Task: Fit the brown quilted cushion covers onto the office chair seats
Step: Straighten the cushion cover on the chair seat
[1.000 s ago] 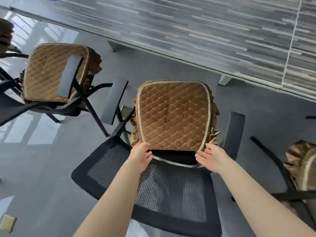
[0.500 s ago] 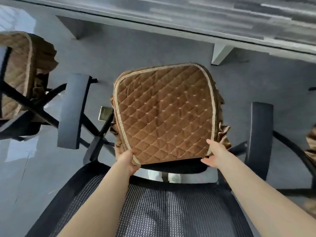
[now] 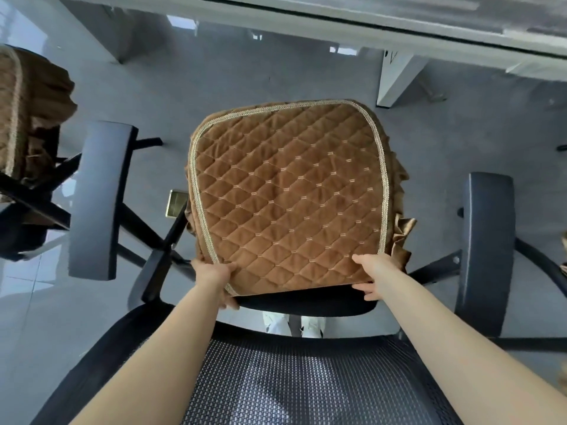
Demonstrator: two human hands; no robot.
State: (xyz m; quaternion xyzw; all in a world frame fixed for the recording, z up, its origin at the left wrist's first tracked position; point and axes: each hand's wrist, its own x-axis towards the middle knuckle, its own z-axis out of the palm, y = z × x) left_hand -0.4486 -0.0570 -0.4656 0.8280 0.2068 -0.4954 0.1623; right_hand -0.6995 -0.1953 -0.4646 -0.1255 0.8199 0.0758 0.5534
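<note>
**Inspector:** Two chairs in view. Start with the largest item.

**Assistant:** The black mesh-backed office chair (image 3: 306,381), seen from behind and above. Its mesh backrest fills the lower frame, and its dark padded armrests (image 3: 99,199) stand to either side of the seat. Past it runs a pale grey desk (image 3: 395,78), over a glossy grey floor (image 3: 276,78).

**Inspector:** The task item?

**Assistant:** The brown diamond-quilted cushion cover with beige braid trim (image 3: 287,197) lies flat over the seat, between the armrests. It is nearly square; no long axis stands out. The rounded far edge points towards the desk, the near edge towards the backrest. A gathered brown skirt hangs down its right side.

**Inspector:** Fully seated?

**Assistant:** No. A strip of the black seat cushion (image 3: 306,303) shows uncovered beneath the cover's near edge.

**Inspector:** Hands?

**Assistant:** The left hand (image 3: 214,279) grips the near left corner, thumb on top of the quilting and fingers curled beneath. The right hand (image 3: 372,277) holds the near right corner, thumb on top and fingers wrapped under the edge.

**Inspector:** Remaining items?

**Assistant:** A second chair at the left edge carries an identical brown quilted cover (image 3: 18,118). A small brass-coloured floor plate (image 3: 177,203) sits just left of the main seat. White shoes (image 3: 277,323) show through the gap below the seat.
</note>
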